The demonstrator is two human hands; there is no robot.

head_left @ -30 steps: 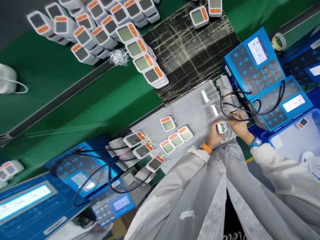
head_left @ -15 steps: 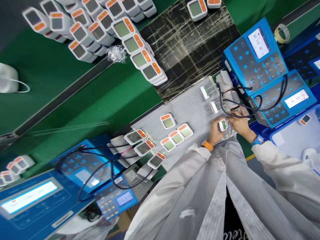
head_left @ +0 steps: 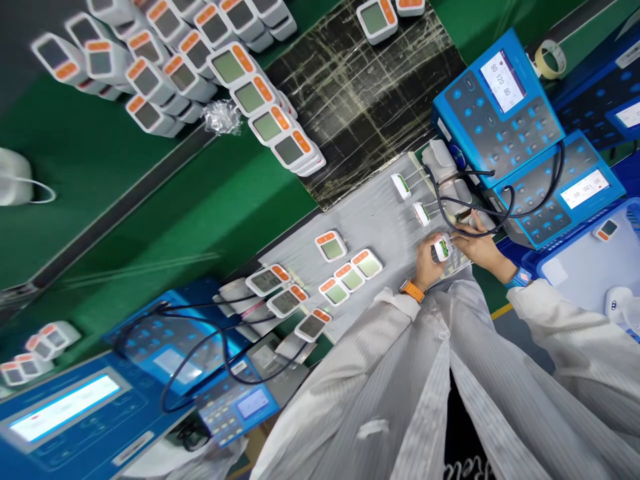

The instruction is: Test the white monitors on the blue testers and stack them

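Observation:
My left hand [head_left: 428, 264], at the wrist with the orange band, grips a small white device [head_left: 443, 248] whose side shows green parts. Close by on the right, my right hand [head_left: 477, 247] has its fingers bent beside the device and under a dark cable; what its fingertips hold, if anything, is too small to tell. Two similar white devices, one [head_left: 401, 186] above the other [head_left: 421, 213], stand on the grey mat [head_left: 380, 207] with thin leads to their right. Farther left on the mat are several white monitors [head_left: 367, 264] with orange buttons.
Blue testers [head_left: 500, 113] with screens and looping black cables stand at the right, near a tape roll [head_left: 551, 59] and a blue bin [head_left: 565, 267]. More blue testers [head_left: 65, 413] are at lower left. Stacked monitors [head_left: 150, 80] fill the upper left, beside a black mat [head_left: 350, 100].
The whole view has shifted slightly. My left hand still holds the device, and my right hand's fingers sit a little differently beside it.

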